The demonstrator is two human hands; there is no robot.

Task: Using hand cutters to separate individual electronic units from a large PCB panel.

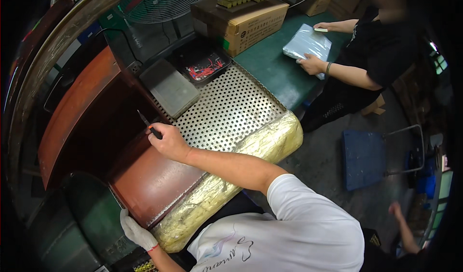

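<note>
My bare right hand point(169, 140) is closed on a slim pointed tool point(147, 123) with a black and orange handle. The metal tip points up and left, over a dark opening beside the reddish-brown metal surface point(154, 185). The exact kind of tool cannot be made out. My left hand point(136, 231) wears a white knit glove with a red cuff edge. It lies along the near left edge of the brown surface with fingers stretched out, and no object shows in it.
A perforated metal plate point(231, 112) carries a grey flat box point(170, 88) and a black tray point(200, 59) with red wires. Yellow foil padding point(267, 132) lines the near edge. A co-worker point(381, 50) holds a plastic-wrapped pack point(308, 47) by a carton point(241, 23); behind stands a blue trolley point(364, 158).
</note>
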